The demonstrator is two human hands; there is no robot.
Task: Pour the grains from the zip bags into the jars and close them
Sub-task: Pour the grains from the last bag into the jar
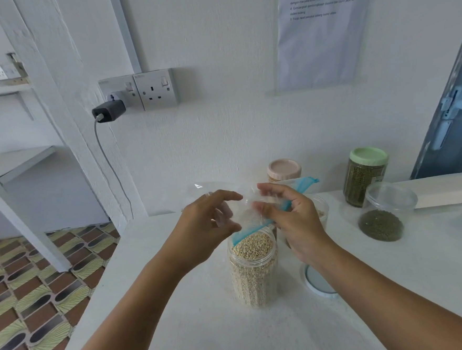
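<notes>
Fingers (pixel 265 208) of the right hand (pixel 296 225) pinch the clear zip bag (pixel 248 201) by its blue strip; the left hand (pixel 203 226) pinches its other side, mouth down over the full open jar (pixel 254 266). Best shake out stragglers, then fit the lid (pixel 318 280) lying alongside. White counter (pixel 207 326), sockets (pixel 158 89) on the wall, patterned floor.

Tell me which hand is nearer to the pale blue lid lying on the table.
Right. The right hand is up at the zip bag, its wrist passing just above the pale blue lid. The left hand is across the open jar of grains, farther away.
</notes>
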